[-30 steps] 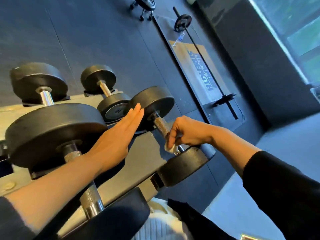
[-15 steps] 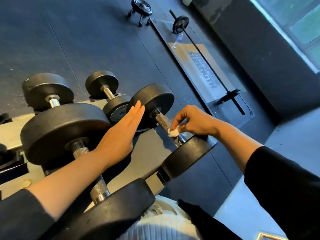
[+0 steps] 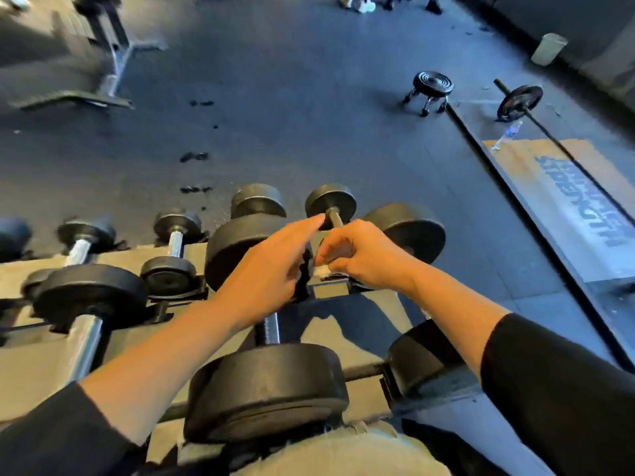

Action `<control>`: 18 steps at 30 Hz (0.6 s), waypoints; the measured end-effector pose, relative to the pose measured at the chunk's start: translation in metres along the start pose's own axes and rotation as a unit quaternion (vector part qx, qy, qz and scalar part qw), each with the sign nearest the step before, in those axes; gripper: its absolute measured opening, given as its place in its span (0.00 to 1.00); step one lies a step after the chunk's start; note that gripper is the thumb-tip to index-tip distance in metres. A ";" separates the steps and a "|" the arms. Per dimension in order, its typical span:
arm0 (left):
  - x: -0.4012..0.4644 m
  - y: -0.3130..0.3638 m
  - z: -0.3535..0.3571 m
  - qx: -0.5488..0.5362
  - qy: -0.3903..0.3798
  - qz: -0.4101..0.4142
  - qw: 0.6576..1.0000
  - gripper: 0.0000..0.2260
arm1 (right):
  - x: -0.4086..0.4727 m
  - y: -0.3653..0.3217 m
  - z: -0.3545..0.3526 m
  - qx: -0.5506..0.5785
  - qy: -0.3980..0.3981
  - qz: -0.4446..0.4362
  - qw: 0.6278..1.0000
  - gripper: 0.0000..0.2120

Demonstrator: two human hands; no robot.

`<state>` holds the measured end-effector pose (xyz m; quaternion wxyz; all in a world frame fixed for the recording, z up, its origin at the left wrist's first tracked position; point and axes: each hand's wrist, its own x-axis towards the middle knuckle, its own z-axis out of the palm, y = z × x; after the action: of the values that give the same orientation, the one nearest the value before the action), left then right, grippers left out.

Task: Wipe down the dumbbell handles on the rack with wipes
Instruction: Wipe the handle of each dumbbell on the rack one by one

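Note:
Several black dumbbells with chrome handles lie on the tan rack (image 3: 20,276). My right hand (image 3: 364,255) grips a white wipe (image 3: 323,269) around the handle of a small dumbbell (image 3: 330,201) at the rack's far side. Only the upper end of that handle (image 3: 335,219) shows; the near head is hidden by my hands. My left hand (image 3: 275,262) lies beside it with fingers stretched forward, tips near the small dumbbell's far head, holding nothing. A big dumbbell (image 3: 268,389) sits under my forearms, and another (image 3: 409,231) lies to the right.
More dumbbells (image 3: 171,249) fill the rack to the left. On the dark rubber floor beyond stand a low round stool (image 3: 431,87), a loaded barbell (image 3: 520,101) on a lifting platform (image 3: 567,201), a water bottle (image 3: 505,135), a white bin (image 3: 548,49) and a bench frame (image 3: 110,63).
My right hand with the wipe left the right-end dumbbell's handle and now grips the small dumbbell's handle. My left hand moved off the black head to beside it. The view tilted up.

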<state>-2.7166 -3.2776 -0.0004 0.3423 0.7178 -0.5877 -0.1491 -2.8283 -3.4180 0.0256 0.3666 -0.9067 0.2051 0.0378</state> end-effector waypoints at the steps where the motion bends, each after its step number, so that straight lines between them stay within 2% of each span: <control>1: -0.005 0.000 -0.003 0.008 0.020 -0.025 0.999 0.31 | 0.003 -0.002 0.004 0.003 -0.006 -0.014 1.000 0.09; 7: -0.037 0.016 -0.011 0.036 0.072 -0.166 0.983 0.27 | 0.015 -0.001 0.021 -0.009 0.013 -0.052 0.999 0.11; 11: -0.051 0.035 -0.014 0.042 0.110 -0.253 0.960 0.25 | 0.018 -0.002 0.020 -0.050 -0.025 -0.065 0.996 0.10; 18: -0.070 0.059 -0.001 0.046 0.171 -0.344 0.922 0.24 | 0.014 0.004 0.037 -0.060 -0.088 -0.113 0.988 0.08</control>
<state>-2.7784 -3.2154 0.0262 0.3319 0.9052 -0.2437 -0.1051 -2.8141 -3.4000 -0.0074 0.3305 -0.9374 0.0656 0.0880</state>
